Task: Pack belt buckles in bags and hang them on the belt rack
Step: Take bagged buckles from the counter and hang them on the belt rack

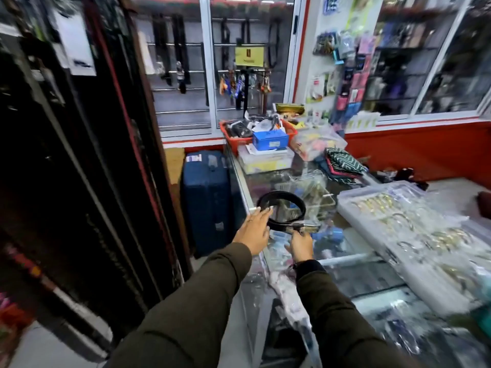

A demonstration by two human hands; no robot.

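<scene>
Two hands on a coiled black belt [281, 209]: left hand [253, 231] flat-fingered, right hand [300, 243] grip pinching it.

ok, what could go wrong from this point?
1. The coiled black belt sits at the corner of the glass counter. The left hand only touches its rim with flat fingers, so it could uncoil or slide off the edge.
2. The right hand pinches the buckle end, apparently a light grip, amid loose plastic bags; one could snag.
3. The buckle trays sit close on the right; a sleeve might knock them.
</scene>
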